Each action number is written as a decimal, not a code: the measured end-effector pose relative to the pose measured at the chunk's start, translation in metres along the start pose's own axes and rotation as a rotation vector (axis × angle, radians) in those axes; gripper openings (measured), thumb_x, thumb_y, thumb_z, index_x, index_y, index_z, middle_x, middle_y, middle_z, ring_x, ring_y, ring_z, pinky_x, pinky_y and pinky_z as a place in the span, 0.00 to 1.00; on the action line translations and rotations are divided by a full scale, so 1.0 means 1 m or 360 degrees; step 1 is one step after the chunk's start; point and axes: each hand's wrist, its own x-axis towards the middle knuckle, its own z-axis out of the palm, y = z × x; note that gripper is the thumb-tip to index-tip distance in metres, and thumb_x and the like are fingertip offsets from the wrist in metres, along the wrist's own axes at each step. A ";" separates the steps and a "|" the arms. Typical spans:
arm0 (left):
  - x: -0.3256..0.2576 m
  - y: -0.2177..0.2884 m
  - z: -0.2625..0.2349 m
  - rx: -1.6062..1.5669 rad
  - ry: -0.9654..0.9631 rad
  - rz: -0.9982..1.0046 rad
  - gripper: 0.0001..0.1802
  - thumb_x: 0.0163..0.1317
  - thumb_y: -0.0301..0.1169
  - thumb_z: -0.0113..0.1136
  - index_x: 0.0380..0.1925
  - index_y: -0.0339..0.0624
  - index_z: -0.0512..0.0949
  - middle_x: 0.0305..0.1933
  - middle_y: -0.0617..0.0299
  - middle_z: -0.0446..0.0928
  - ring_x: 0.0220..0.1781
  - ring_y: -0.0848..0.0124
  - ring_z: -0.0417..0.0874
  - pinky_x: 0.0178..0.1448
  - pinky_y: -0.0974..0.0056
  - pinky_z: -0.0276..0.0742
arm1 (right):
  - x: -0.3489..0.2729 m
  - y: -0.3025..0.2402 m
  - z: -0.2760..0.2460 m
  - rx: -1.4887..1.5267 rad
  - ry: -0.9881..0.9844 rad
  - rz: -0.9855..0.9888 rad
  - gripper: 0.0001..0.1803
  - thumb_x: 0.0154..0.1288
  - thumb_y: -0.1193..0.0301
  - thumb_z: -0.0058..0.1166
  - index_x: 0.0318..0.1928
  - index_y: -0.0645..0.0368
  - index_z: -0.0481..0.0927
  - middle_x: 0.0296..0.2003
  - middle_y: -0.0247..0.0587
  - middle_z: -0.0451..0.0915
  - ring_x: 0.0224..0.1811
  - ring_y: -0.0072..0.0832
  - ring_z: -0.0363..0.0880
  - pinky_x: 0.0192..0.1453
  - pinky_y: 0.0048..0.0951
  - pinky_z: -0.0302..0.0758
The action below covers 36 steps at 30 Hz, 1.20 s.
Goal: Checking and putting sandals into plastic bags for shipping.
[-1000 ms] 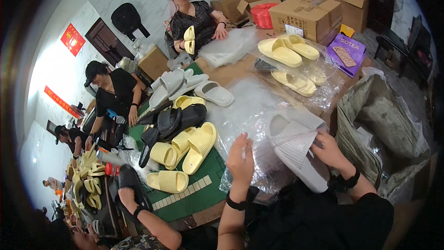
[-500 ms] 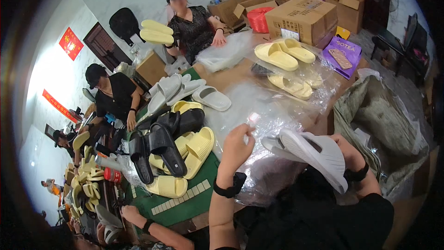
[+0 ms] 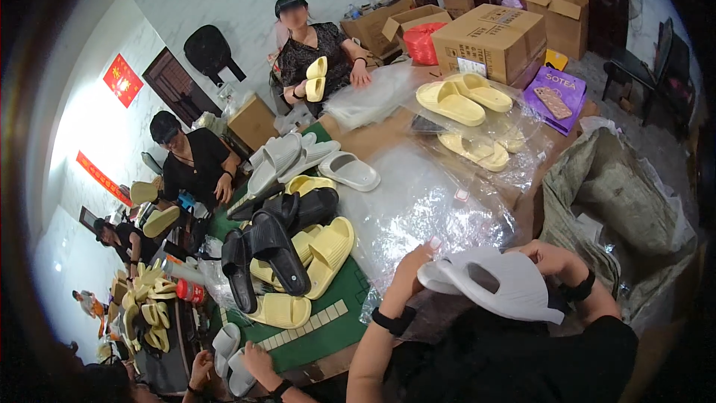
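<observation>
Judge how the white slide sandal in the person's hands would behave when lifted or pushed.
The white slide sandal looks thick and foam-like, so probably light for its bulk. Left hand and right hand hold its ends without sag: likely springy, not floppy. Its flat sole suggests sliding, not rolling.

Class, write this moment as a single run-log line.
left hand: on white slipper's near end | right hand: holds its far side | below: clear plastic bags | beside: yellow slippers

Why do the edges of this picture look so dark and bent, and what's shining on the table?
Head view: the fisheye lens blackens the rim and curves the wall; the clear plastic bags glare under room light; the white slipper held by the left hand and right hand looks sharp.
</observation>
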 end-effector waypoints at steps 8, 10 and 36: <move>0.000 0.025 -0.019 0.0509 -0.0240 -0.0296 0.14 0.59 0.39 0.51 0.42 0.45 0.72 0.33 0.42 0.79 0.38 0.46 0.80 0.41 0.49 0.74 | 0.018 -0.007 0.019 0.0113 -0.0149 -0.0092 0.22 0.59 0.75 0.60 0.55 0.65 0.76 0.58 0.44 0.72 0.57 0.27 0.70 0.61 0.30 0.67; -0.003 0.034 -0.028 0.0431 -0.0176 -0.0304 0.14 0.59 0.38 0.50 0.43 0.46 0.73 0.34 0.43 0.79 0.39 0.46 0.80 0.42 0.49 0.74 | 0.020 -0.006 0.020 0.0128 -0.0128 -0.0124 0.22 0.59 0.75 0.60 0.56 0.64 0.76 0.57 0.43 0.74 0.56 0.26 0.71 0.60 0.29 0.68; 0.011 0.082 -0.068 0.0037 0.0736 -0.0164 0.17 0.70 0.37 0.46 0.48 0.39 0.79 0.42 0.43 0.80 0.47 0.50 0.82 0.49 0.58 0.75 | 0.013 -0.019 0.021 0.0271 0.1268 -0.0245 0.12 0.63 0.75 0.54 0.45 0.70 0.81 0.40 0.41 0.83 0.37 0.22 0.81 0.41 0.22 0.77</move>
